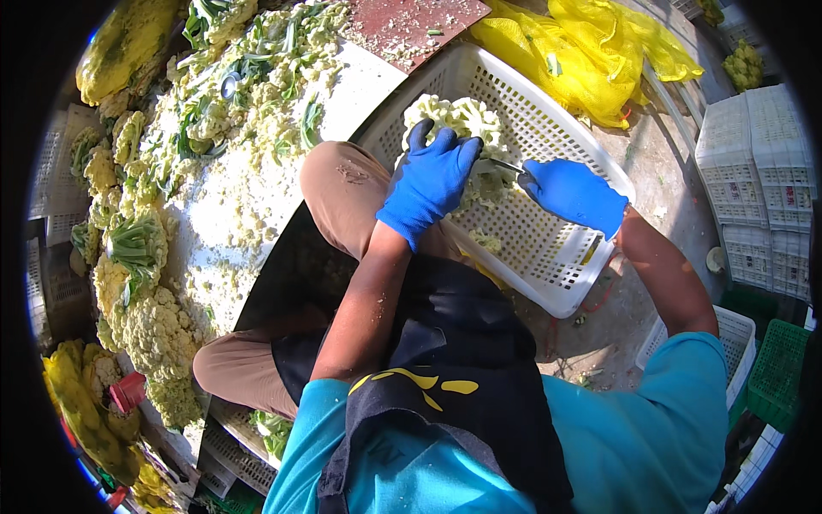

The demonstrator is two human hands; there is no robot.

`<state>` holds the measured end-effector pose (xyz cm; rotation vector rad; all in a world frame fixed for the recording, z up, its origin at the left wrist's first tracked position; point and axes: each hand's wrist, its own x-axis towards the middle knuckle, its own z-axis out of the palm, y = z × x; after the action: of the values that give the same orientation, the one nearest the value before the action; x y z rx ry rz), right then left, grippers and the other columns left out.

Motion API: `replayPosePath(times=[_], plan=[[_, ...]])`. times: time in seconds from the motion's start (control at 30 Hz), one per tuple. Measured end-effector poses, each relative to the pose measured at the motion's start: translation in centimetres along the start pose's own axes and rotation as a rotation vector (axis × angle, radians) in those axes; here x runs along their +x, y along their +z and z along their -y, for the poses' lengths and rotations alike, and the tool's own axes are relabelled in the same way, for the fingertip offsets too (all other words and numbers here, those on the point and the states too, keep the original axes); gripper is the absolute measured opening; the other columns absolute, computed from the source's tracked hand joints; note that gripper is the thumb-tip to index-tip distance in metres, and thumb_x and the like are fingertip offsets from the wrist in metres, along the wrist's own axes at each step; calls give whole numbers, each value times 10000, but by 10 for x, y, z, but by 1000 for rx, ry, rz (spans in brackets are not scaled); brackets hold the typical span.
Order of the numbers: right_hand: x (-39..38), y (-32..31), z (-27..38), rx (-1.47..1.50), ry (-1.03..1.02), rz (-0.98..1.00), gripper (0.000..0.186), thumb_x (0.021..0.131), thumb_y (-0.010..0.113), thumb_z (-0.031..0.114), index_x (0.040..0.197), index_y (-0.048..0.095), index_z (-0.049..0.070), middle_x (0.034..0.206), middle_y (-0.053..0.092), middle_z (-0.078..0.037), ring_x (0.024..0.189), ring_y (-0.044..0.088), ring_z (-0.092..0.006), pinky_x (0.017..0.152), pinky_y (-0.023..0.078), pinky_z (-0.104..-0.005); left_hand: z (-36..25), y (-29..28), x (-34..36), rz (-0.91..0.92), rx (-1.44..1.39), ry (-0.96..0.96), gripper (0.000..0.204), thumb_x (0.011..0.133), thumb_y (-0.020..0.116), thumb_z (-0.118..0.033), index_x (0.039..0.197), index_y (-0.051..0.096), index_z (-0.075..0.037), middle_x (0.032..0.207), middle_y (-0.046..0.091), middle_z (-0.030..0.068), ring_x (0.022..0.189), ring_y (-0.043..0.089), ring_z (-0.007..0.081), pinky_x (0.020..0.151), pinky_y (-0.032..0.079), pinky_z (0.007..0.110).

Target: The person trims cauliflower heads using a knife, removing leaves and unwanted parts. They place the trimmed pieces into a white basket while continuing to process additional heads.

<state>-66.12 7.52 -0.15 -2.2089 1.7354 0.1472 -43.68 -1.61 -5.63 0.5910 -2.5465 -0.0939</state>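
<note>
Gripping a cauliflower (469, 118) in the blue-gloved left hand (432, 178), over a white perforated basket (558, 287). Clasping a thin knife (503, 164) in the curled right hand (572, 195), pointed toward the cauliflower.

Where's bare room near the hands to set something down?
Mainly the white tabletop between the reddish board and the upper knee. The lower-right end of the basket, below the right hand, looks mostly open. Crowded: the tabletop's left side, heaped with cauliflower, and mid-basket, where the left hand holds a cauliflower head.
</note>
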Motion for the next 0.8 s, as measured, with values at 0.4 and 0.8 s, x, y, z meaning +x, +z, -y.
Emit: replayPosePath(times=[0.4, 0.8], plan=[[1, 5, 0, 180, 141, 103, 227, 943, 482, 267, 942, 575, 60, 746, 635, -215, 656, 632, -402, 589, 501, -501, -1, 11, 4, 114, -56, -58, 313, 781, 568, -85, 1090, 522, -88, 920, 618, 46, 1017, 526, 278, 1006, 340, 549], [-8, 38, -6, 68, 46, 6, 246, 944, 486, 265, 935, 560, 31, 762, 633, -242, 698, 622, -432, 649, 498, -511, 2, 9, 1, 21, -103, -71, 285, 740, 588, -64, 1019, 530, -79, 887, 590, 73, 967, 530, 297, 970, 349, 542]])
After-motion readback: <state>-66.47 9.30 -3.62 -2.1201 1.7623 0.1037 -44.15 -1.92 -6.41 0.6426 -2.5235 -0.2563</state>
